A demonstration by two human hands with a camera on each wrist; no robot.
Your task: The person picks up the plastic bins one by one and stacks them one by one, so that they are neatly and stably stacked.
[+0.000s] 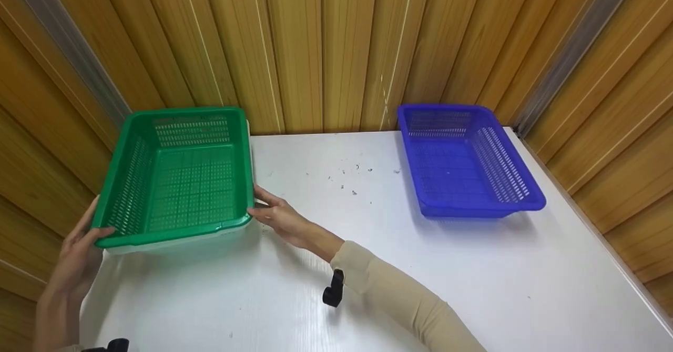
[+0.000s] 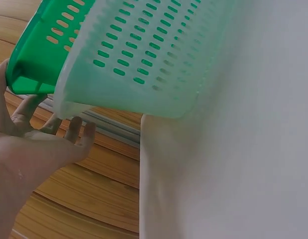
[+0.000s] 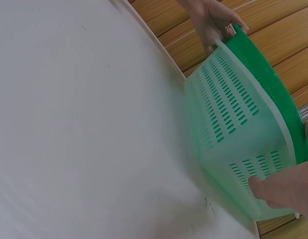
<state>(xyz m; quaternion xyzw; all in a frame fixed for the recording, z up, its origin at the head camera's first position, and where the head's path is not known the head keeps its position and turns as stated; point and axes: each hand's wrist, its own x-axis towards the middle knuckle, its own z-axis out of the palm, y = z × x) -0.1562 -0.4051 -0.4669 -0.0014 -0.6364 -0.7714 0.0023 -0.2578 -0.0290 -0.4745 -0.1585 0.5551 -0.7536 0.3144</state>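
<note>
Head view shows the left grip holding the near left corner of a green basket, with the thumb on top of the rim. The right grip pinches the near right corner. From the right wrist view, a fingertip there also touches the side of a pale basket. The green basket sits inside the pale one, with its rim a bit higher.

Some things could go wrong, I think. The pale rim looks to poke out past the left edge of the worktop, so a push to the left could tip both baskets off. If the fingers lift only the green rim, the pale basket could slip down. Both grips are at the near end, so the far end could dip if lifted.

The green basket lies between the two grips and reaches away from them, by the worktop's far left corner. I cannot tell if the pale bottom sits flat. Past the right grip, small dark specks lie toward the far edge. A blue basket sits near the far right corner, well apart from both grips.
</note>
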